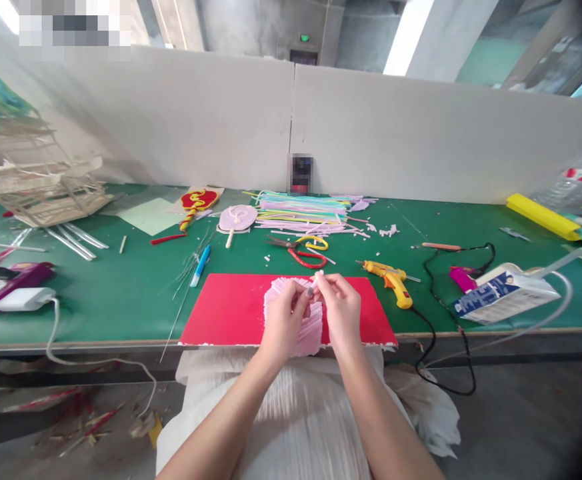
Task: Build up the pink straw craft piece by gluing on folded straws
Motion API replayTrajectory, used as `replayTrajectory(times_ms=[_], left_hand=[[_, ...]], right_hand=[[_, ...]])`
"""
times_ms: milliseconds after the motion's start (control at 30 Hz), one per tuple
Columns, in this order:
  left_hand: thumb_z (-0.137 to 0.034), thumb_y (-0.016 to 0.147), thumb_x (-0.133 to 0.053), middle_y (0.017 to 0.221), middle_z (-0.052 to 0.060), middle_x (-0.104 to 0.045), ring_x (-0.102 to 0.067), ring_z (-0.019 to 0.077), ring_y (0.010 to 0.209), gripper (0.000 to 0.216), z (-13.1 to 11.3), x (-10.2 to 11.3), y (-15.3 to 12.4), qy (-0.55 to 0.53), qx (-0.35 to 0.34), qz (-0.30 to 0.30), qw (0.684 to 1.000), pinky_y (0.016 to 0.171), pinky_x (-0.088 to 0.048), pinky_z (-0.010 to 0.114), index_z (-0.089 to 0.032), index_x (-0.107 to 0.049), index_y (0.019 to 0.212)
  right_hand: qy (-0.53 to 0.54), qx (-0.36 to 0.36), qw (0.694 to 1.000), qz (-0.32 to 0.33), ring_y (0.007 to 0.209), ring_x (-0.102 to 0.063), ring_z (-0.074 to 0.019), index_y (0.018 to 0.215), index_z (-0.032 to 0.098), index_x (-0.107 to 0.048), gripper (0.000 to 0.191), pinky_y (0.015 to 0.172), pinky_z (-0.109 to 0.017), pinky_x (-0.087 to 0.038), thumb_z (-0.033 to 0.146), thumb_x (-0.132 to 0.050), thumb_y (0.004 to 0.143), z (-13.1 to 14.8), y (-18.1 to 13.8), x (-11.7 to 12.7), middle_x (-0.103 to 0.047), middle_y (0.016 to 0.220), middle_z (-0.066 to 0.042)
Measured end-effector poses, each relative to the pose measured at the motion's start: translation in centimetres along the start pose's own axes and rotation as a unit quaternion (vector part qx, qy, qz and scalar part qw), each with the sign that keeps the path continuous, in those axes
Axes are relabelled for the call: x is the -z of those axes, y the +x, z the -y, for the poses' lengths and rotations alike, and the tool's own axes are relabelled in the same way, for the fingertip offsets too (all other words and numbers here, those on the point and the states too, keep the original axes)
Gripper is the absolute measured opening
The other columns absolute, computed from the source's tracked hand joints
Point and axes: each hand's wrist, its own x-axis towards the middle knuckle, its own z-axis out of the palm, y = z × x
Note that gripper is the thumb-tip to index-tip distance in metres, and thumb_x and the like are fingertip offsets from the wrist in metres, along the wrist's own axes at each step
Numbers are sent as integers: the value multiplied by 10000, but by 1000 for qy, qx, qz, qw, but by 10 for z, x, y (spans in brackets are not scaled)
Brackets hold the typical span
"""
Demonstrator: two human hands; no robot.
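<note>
My left hand and my right hand meet above a red mat at the table's front edge. Between them is a flat piece made of pale pink straws laid side by side. My left hand grips this piece from the left, its fingers curled over it. My right hand pinches a short white straw end at the piece's top. Both hands are closed.
A green table holds a pile of coloured straws, red and yellow scissors, a yellow glue gun with a black cord, a blue pen, a carton and a white board wall behind.
</note>
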Motion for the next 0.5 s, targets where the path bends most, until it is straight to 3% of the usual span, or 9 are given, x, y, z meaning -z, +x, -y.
replayTrajectory(times_ms=[267, 500], left_hand=[[-227, 906, -471, 694, -23, -585, -492, 119, 589, 162, 7, 1, -5, 159, -52, -31, 985, 573, -331, 209, -212, -522, 752], [-213, 915, -455, 723, -13, -587, -508, 132, 623, 157, 12, -2, -4, 193, -62, -27, 979, 589, -340, 220, -214, -512, 768]], right_hand=[[-215, 155, 963, -41, 602, -581, -152, 688, 222, -603, 277, 595, -264, -426, 430, -563, 867, -5, -2, -1, -638, 650, -23], [-214, 122, 969, -19, 550, -560, -144, 637, 221, -560, 331, 578, -260, -404, 443, -540, 882, -6, 0, 4, -614, 593, -10]])
